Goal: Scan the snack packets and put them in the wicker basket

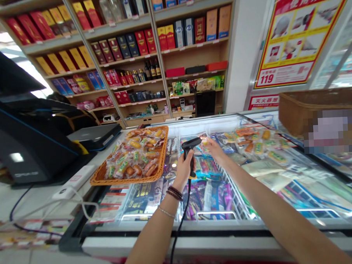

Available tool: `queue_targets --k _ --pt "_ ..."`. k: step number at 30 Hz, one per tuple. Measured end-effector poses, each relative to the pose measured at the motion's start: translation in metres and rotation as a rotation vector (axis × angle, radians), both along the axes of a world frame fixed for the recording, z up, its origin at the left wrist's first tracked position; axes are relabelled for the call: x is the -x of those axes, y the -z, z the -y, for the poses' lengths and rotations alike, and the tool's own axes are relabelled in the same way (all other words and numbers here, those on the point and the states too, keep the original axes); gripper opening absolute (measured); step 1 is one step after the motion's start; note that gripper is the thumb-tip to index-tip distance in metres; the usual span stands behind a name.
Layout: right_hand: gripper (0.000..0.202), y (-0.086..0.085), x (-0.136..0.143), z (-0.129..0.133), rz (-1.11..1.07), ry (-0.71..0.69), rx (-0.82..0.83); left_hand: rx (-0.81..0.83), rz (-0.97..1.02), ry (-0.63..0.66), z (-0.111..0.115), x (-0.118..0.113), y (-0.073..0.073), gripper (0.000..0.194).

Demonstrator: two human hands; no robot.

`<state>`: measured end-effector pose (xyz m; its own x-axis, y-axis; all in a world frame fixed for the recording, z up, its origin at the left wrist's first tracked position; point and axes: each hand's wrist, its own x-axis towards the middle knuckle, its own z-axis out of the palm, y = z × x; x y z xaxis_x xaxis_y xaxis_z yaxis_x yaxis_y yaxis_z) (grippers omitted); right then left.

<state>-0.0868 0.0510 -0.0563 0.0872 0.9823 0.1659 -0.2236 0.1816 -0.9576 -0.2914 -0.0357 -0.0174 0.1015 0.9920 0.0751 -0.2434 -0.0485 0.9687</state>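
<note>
Two hands: left hand wrapped round scanner, right hand pinching packet at scanner's nose; best hold packet flat, steady.

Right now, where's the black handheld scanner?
In the head view, the black handheld scanner is near the middle, in the person's left hand, right of the orange woven basket.

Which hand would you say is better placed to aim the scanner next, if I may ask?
Probably the left hand: it holds the black scanner by its handle. The right hand is near the scanner's front end and appears occupied, pinching what looks like a small packet.
</note>
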Motion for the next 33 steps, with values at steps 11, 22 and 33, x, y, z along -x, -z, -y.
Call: queue_targets --k 11,22,33 --pt "0.06 -0.006 0.003 0.003 -0.011 0.024 0.015 -0.018 0.027 0.018 0.006 0.0 -0.004 0.073" --pt "0.062 -0.008 0.006 0.004 0.015 0.028 -0.023 -0.036 0.038 0.036 0.006 -0.003 -0.001 0.075" --pt "0.053 -0.001 0.005 -0.001 0.0 0.084 -0.003 -0.055 0.038 0.009 0.001 -0.005 0.01 0.08"
